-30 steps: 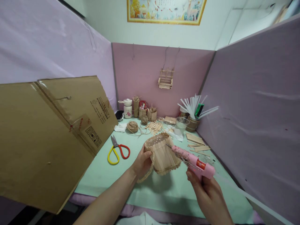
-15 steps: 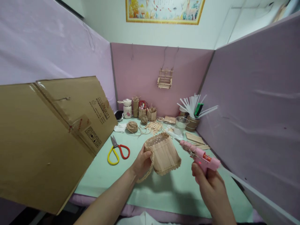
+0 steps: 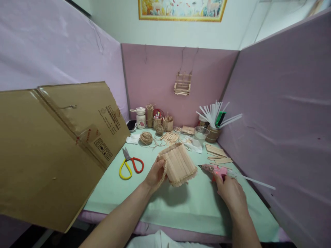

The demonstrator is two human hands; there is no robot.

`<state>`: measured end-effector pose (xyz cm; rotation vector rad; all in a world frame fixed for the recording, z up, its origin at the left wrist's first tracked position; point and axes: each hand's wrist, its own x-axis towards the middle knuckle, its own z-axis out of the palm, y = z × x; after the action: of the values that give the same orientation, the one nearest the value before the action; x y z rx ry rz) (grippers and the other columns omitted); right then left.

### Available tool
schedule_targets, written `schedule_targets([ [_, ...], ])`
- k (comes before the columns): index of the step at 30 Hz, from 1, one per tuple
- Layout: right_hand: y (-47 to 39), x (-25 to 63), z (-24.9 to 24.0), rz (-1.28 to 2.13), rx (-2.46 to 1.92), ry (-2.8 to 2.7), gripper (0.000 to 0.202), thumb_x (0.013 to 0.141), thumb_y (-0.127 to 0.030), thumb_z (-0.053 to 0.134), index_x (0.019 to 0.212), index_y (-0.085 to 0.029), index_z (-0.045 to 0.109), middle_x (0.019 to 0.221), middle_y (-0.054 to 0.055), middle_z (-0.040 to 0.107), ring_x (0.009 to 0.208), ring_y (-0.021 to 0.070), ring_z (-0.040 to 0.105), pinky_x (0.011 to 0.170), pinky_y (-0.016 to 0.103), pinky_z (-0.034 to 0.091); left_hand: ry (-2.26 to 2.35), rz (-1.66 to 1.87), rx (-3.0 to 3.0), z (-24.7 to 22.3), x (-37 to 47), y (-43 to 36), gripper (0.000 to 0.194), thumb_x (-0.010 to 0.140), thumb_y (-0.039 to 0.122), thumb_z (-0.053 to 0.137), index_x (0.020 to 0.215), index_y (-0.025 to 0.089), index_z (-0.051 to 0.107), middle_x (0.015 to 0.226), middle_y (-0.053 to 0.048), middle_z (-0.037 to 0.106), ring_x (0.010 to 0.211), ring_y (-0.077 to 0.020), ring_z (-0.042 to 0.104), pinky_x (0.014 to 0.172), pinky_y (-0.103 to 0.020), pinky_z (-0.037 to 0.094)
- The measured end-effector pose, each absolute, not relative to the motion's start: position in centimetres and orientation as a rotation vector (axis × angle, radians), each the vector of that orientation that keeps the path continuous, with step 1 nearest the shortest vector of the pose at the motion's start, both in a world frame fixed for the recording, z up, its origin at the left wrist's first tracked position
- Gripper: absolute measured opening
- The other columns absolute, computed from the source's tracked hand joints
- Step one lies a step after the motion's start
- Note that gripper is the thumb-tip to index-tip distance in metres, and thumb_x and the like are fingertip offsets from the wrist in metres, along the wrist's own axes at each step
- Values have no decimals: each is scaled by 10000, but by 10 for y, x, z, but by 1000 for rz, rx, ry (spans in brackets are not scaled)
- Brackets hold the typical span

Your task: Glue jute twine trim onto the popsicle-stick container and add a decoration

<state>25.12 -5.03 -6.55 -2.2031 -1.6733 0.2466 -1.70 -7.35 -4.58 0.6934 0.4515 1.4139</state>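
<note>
My left hand (image 3: 155,172) is closed on the side of a small basket made of wooden craft sticks (image 3: 181,164), tilted above the table. Braided twine trims its edge, and a loose braid (image 3: 162,175) hangs down by my fingers. My right hand (image 3: 231,193) grips a pink hot glue gun (image 3: 217,170) low over the table, its nozzle pointing left towards the basket but apart from it. A red light glows on the gun, and a long white glue stick (image 3: 256,181) sticks out of its back.
Scissors with yellow and red handles (image 3: 131,164) lie left of the basket. Behind are a twine ball (image 3: 146,138), loose craft sticks (image 3: 170,137), a clear plastic cup (image 3: 201,133) and a pot of glue sticks (image 3: 213,133). A large cardboard sheet (image 3: 59,155) leans at left.
My right hand has lowered the glue gun towards the table and turned it more level. The basket in my left hand has tilted and shifted slightly left and up.
</note>
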Motion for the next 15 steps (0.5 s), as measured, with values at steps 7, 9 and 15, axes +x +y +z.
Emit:
schedule_targets([
  [7,-72,235,-44,-400,-1885,-1521,445,865,-483,494,1039,-106,653,967,201,631,920,367,589,735,475,451,439,1418,705,-43,-14,-74,659,674,430,752,1261,210,547,1246,-108,628,1226,-340,515,992,-464,430],
  [9,-79,217,-34,-414,-1458,-1582,355,878,-449,526,1015,-141,635,954,143,622,939,312,576,817,458,444,420,1428,725,-39,-12,-76,668,678,414,753,1276,209,536,1268,-111,615,1243,-336,501,1004,-460,420],
  [15,-100,139,-14,-318,-781,-1851,268,859,-200,611,1125,-222,589,1003,71,551,916,211,532,826,381,443,466,1432,764,-27,-6,-84,663,668,358,774,1266,199,536,1187,-113,650,1149,-312,578,970,-419,443],
])
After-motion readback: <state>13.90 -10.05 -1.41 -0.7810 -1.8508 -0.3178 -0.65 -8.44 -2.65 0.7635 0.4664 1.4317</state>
